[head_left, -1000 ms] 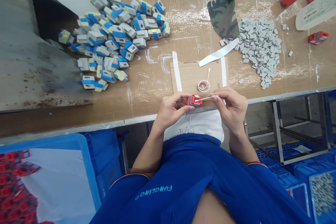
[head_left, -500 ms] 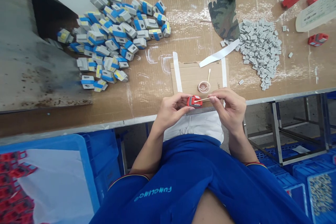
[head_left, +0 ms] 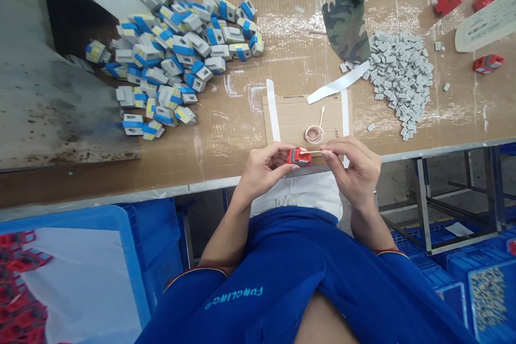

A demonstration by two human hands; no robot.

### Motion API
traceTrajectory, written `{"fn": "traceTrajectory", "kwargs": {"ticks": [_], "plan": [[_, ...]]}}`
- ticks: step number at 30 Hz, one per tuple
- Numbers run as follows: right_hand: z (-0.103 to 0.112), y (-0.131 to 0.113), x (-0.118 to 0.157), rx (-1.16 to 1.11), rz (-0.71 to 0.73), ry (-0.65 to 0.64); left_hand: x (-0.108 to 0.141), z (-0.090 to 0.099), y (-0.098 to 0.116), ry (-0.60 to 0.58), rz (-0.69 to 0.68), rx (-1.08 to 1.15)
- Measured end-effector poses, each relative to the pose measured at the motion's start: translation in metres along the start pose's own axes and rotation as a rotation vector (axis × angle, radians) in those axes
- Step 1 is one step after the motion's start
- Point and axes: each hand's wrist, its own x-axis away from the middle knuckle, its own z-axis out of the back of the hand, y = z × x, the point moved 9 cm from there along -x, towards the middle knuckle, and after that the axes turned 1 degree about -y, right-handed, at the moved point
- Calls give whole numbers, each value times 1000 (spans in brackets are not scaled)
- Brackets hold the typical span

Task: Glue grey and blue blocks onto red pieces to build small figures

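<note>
1. The red toy is held at the front edge of the bench, just on the near side of the cup.
2. By the left hand the toy is grasped from its left end; the grip is closed on it between thumb and fingers.
3. In the right hand a swab is pinched by its stick, with thumb and fingertips brought together.
4. The swab's tip is placed over the toy's upper face; whether it is pressed there or held just above cannot be told.
5. Work on this toy is judged to be under way: it is gripped and the swab is brought to it, but neither has been put down.
6. How much of the face has been covered cannot be made out.
7. A spare swab is left leaning in the cup, which is set on the cardboard.
8. Many red toys are gathered in the bin at lower left; whether they are finished or waiting is not shown.
9. The tiles and the blocks are heaped on the bench, untouched by either hand.
</note>
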Motion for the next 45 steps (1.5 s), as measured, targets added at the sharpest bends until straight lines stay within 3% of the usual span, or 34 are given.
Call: {"fn": "traceTrajectory", "kwargs": {"ticks": [29,45], "plan": [[1,-28,-1,152,173,-51,0,0,2,11,5,22],[3,-30,4,203,172,-102,0,-1,1,2,-3,38]]}}
